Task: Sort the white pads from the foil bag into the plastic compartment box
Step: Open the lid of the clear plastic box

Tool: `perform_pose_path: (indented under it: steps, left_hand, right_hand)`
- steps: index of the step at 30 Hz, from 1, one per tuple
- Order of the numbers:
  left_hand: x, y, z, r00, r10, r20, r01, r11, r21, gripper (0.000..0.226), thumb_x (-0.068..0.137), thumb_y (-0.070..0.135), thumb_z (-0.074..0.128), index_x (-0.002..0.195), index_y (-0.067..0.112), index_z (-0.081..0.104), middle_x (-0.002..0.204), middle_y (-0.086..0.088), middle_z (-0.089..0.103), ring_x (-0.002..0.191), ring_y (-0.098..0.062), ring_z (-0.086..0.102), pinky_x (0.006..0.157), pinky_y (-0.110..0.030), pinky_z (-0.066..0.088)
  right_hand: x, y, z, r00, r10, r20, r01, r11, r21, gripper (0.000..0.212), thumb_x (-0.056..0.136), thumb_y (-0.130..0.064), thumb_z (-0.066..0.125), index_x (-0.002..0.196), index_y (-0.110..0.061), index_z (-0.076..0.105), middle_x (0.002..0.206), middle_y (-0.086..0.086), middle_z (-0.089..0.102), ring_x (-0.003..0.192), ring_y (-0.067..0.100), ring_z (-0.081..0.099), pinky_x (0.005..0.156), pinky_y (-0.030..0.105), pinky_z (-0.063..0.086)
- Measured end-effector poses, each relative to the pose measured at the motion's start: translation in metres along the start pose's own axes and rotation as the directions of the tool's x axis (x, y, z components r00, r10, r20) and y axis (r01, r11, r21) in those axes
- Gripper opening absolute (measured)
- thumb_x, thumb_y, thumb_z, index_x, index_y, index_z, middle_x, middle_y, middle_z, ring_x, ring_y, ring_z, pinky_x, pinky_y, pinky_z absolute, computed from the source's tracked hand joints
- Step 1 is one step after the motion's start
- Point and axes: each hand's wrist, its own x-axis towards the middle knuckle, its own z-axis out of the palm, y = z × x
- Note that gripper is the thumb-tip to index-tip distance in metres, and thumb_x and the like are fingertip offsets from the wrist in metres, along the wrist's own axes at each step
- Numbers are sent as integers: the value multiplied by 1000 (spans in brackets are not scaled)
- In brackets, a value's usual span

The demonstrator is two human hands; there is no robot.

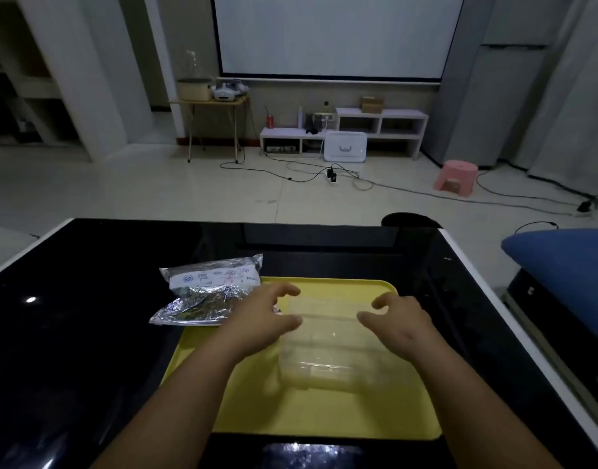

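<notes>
Left hand [267,319], right hand [397,324] flank box [324,350], fingers spread, empty.
I reckon 1 lopsided grab skids it across the tray [324,414].

A yellow tray [324,416] lies on the glossy black table [74,333]. Beyond, a pink stool [456,179] stands near a low white shelf [380,114], under a projection screen [331,35].

crinkled shiny foil bag [209,289], clear plastic box [324,343], glossy table [88,333]
</notes>
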Motion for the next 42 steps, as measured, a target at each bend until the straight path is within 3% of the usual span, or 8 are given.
perform_pose_path:
  steps: [3,7,21,26,32,36,40,42]
  left_hand:
    - [-4,-1,2,982,-80,174,45,979,197,61,82,22,75,134,39,46,139,0,47,113,-13,48,90,-33,49]
    - [-6,-9,7,951,-161,262,62,935,350,80,78,25,80,142,41,34,149,1,39,123,-18,49,94,-33,49]
    - [-7,-18,12,975,-52,218,-77,835,545,76,79,27,76,139,48,35,130,2,55,103,-16,58,86,-33,51]
    - [-5,-17,6,978,-6,209,-99,867,488,58,87,34,70,135,46,40,133,2,55,104,-15,60,90,-34,50]
    - [0,-12,-1,995,92,31,-97,954,284,14,95,38,59,108,38,63,106,12,65,94,-10,63,86,-33,52]
    - [1,-7,3,988,138,-73,-112,951,289,16,96,35,58,109,31,66,86,13,58,82,-8,57,71,-27,45]
    - [-1,-2,5,976,172,-137,-140,966,217,14,95,33,60,106,29,68,81,14,59,78,-4,57,66,-20,42]
    - [-1,-2,6,972,175,-156,-143,971,194,17,95,31,60,111,27,67,84,12,60,79,-2,56,67,-18,41]
  right_hand:
    - [-3,6,-2,997,68,22,-63,983,-173,64,86,-58,54,139,-23,45,143,9,39,126,33,43,99,43,45]
    - [-6,10,0,985,116,127,-91,978,-188,69,86,-57,56,141,-17,42,143,11,43,120,30,51,95,41,48]
    - [-8,9,0,999,24,22,-22,994,-109,60,89,-53,55,135,-13,50,129,7,59,107,23,59,85,35,51]
    - [-4,8,-5,998,2,-57,-6,998,-68,60,91,-56,51,133,-13,52,127,8,61,109,25,60,84,36,49]
    - [0,10,-12,985,-6,-170,2,1000,-27,66,89,-73,29,104,-17,61,87,-3,62,79,15,59,65,33,46]
    - [4,10,-15,977,-11,-213,36,993,113,58,92,-65,37,89,-13,62,84,2,62,74,15,58,60,30,41]
    - [5,9,-17,936,-26,-350,115,965,235,52,96,-56,40,62,-17,50,87,12,57,62,16,50,52,28,31]
    - [3,9,-17,914,-44,-404,164,950,265,52,99,-51,37,61,-17,48,90,13,54,64,15,49,53,28,30]
